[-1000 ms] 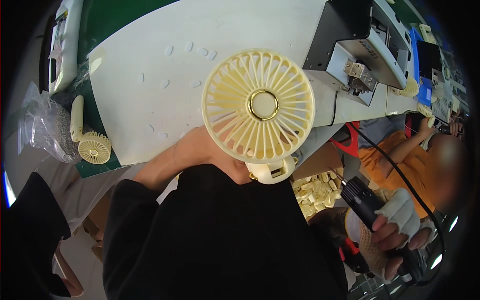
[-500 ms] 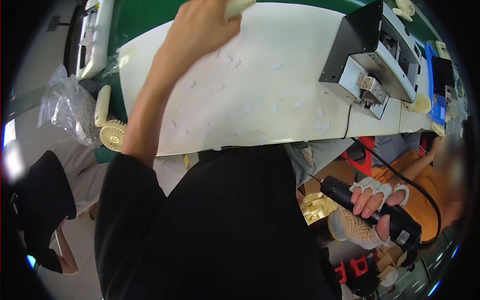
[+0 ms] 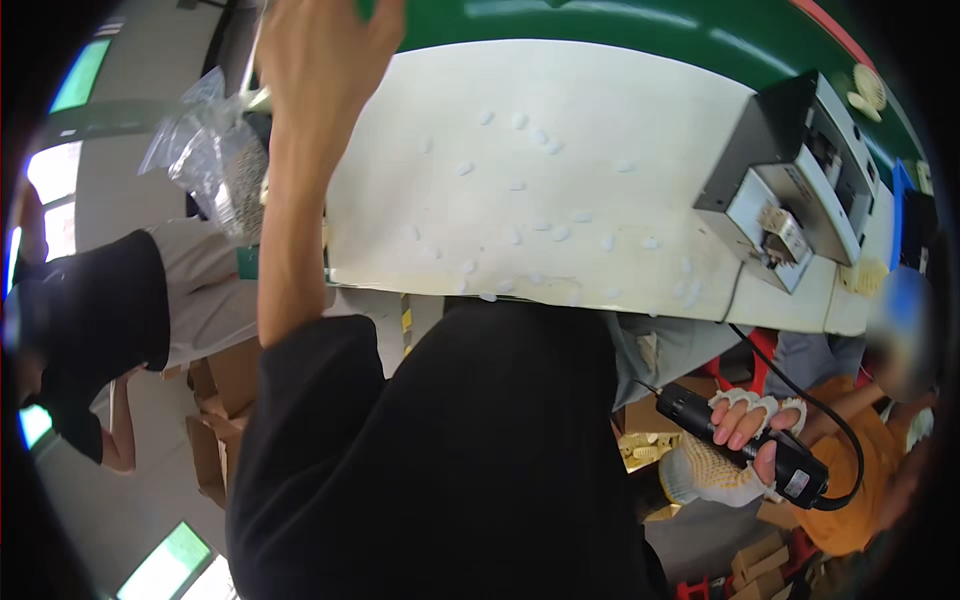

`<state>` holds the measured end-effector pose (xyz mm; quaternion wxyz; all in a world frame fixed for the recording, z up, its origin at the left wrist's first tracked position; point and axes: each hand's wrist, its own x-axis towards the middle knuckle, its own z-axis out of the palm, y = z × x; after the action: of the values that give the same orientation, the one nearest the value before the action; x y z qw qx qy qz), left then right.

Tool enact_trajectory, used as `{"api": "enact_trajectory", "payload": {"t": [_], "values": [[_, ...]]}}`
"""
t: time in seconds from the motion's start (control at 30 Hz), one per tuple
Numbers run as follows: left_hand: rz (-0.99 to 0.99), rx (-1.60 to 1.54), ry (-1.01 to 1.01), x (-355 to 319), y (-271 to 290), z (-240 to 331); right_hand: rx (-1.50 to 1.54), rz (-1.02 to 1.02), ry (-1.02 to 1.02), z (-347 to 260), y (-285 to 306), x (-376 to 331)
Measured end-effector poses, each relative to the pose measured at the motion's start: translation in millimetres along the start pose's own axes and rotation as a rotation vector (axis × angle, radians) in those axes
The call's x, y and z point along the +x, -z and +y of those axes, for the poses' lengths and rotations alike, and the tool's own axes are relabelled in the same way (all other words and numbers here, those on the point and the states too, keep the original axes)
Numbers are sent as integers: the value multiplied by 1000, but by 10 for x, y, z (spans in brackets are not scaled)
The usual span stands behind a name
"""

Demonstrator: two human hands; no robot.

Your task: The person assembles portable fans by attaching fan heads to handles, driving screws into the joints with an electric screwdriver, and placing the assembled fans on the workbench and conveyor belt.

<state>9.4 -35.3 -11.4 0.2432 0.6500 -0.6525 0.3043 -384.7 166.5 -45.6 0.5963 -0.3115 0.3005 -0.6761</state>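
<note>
My left hand (image 3: pixel 320 60) is stretched far forward, up at the top edge of the view over the green belt (image 3: pixel 620 25). Its fingers curl out of sight, so what it holds is hidden. My bare left forearm crosses the near left corner of the white work mat (image 3: pixel 560 130). My right hand (image 3: pixel 735 440), in a knitted glove with open fingertips, is low at my right side below the table edge. It grips a black corded electric screwdriver (image 3: pixel 700 420). My black top fills the lower middle.
Small white bits lie scattered on the mat. A grey box-shaped machine (image 3: pixel 790 200) stands at its right end. A clear plastic bag (image 3: pixel 210 160) sits at the left. One person is at my left, another in orange at my right. Cardboard boxes (image 3: pixel 215 440) lie below.
The cream round fan held in front of me a second ago has gone forward out of view. My left arm has stretched up toward the belt. The right hand keeps the screwdriver.
</note>
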Motion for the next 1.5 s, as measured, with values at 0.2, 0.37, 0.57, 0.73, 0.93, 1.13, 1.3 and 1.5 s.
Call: {"api": "enact_trajectory", "payload": {"t": [0.2,0.37,0.57,0.73,0.93,1.13,1.3,1.5], "values": [[-191,574,493,-1499,695,-623,68,-20,-67,152,85,131],[-486,383,743,-1742,704,-463,19,-69,-220,229,-180,305],[-784,-470,568,-1144,1136,-295,-405,-85,-286,378,-379,396],[-932,-1309,-225,-728,811,357,-557,-379,-573,291,-483,705],[-916,-1802,-416,-639,431,993,-280,-940,-643,199,35,728],[-1005,-2379,703,-1061,507,1474,-218,-486,-470,125,-271,476],[-1321,-2579,866,-1340,582,1482,-561,-138,-496,144,-443,404],[-1544,-2268,1108,-991,691,1648,-800,-128,-427,170,-621,508]]}}
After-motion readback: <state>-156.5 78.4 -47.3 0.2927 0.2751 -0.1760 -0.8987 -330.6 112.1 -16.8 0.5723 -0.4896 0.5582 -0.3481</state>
